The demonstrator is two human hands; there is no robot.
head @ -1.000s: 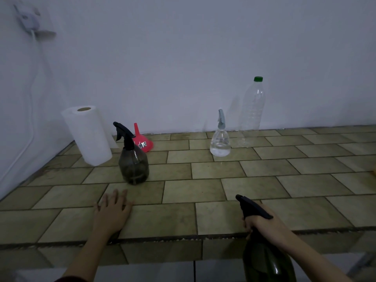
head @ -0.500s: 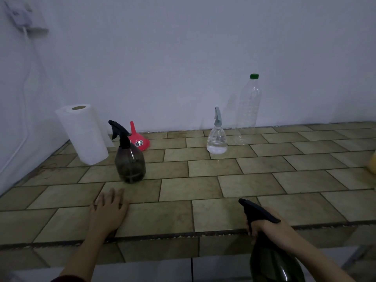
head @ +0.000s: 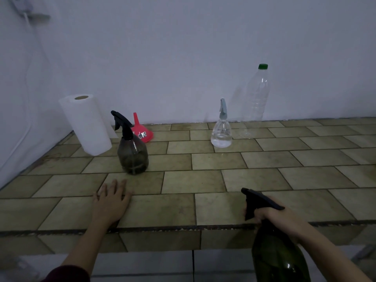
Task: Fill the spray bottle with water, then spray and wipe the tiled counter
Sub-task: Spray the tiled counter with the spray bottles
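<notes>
My right hand (head: 278, 218) grips the neck of a dark green spray bottle (head: 278, 259) with a black trigger head, held in front of the counter's front edge at the lower right. My left hand (head: 109, 202) lies flat, fingers spread, on the tiled counter (head: 193, 180) near its front edge. A second dark spray bottle (head: 132, 151) stands just beyond my left hand. A white paper towel roll (head: 87, 125) stands at the back left. A small clear spray bottle (head: 221, 133) with a little water stands by the wall, next to a tall clear plastic bottle (head: 256, 102) with a green cap.
A red funnel (head: 142, 131) lies mouth down behind the dark spray bottle. A white wall closes the back and the left side, with a cable (head: 28, 78) hanging down at the left. Tiled floor shows below the counter's edge.
The view has shifted slightly. The held bottle sits a little lower and further right than a second ago. My left hand stays flat on the counter.
</notes>
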